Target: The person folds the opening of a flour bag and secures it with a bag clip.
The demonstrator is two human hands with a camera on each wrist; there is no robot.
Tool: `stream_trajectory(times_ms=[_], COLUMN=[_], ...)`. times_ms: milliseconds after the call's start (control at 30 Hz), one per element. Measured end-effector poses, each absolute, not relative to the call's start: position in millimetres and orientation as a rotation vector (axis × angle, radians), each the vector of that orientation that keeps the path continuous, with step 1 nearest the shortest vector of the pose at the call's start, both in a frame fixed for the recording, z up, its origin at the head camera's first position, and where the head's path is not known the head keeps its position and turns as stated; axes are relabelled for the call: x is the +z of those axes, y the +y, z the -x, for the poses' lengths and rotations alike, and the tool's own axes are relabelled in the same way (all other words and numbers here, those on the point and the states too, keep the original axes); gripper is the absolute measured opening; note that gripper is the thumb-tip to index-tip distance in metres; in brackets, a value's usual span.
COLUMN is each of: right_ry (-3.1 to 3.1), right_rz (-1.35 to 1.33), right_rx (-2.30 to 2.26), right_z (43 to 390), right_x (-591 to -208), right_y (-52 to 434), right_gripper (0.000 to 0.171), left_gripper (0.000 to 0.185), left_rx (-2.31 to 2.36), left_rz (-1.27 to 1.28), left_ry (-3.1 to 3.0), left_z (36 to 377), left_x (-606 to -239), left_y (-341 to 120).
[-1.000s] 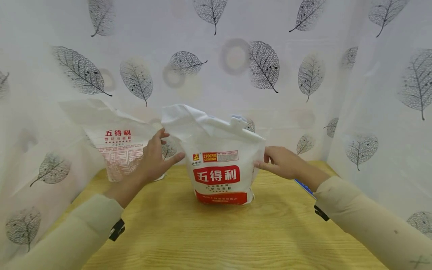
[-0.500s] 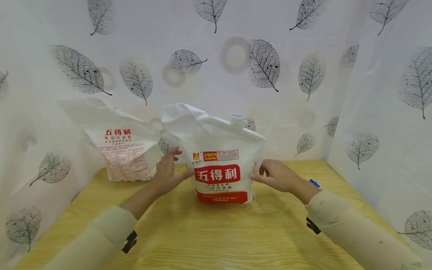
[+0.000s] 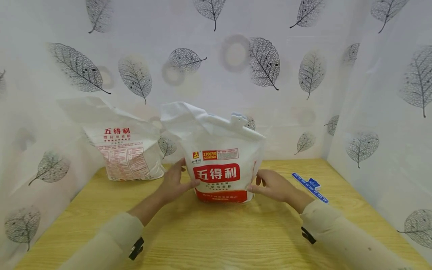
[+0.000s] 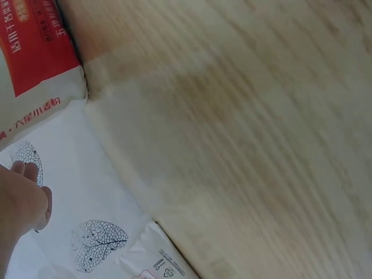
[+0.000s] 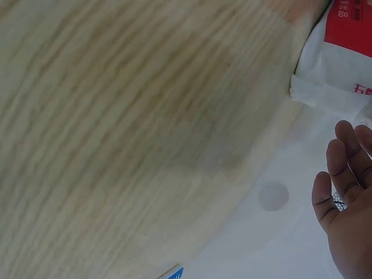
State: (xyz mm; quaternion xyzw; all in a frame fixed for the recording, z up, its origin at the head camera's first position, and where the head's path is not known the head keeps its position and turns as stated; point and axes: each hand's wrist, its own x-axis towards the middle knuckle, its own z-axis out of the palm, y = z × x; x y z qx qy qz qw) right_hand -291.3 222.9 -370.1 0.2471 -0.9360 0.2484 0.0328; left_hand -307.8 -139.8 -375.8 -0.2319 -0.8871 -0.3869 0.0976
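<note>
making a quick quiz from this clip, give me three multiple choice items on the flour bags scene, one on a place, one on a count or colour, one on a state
1. Where does the blue ruler-like strip lie?
A. on the wooden table beyond the right hand
B. on top of the front bag
C. under the left hand

2. How many white bags with red lettering stand on the table?
A. one
B. two
C. four

3. How do the hands meet the front white bag with the red label?
A. both lift it by its top
B. only the right hand touches it
C. one at each side, low down, the bag upright on the table

Answers:
1 A, the strip lies flat on the wood at the right.
2 B, the front bag and the second white bag behind at the left.
3 C, the left hand and the right hand flank its base.
</note>
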Motion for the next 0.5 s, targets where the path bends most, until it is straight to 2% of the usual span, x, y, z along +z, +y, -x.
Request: stream_trajectory(times_ms=[500], right_ry=[-2.912], right_rz=[-0.681], right_rx=[0.560], right_z=[289], right_x=[-394], right_y=[220], right_gripper=[0.060], left_gripper=[0.082], left_rx=[-1.085], left_rz=[0.606], left_ry=[-2.807], left_z=[304], left_x=[-398], left_y=[-126])
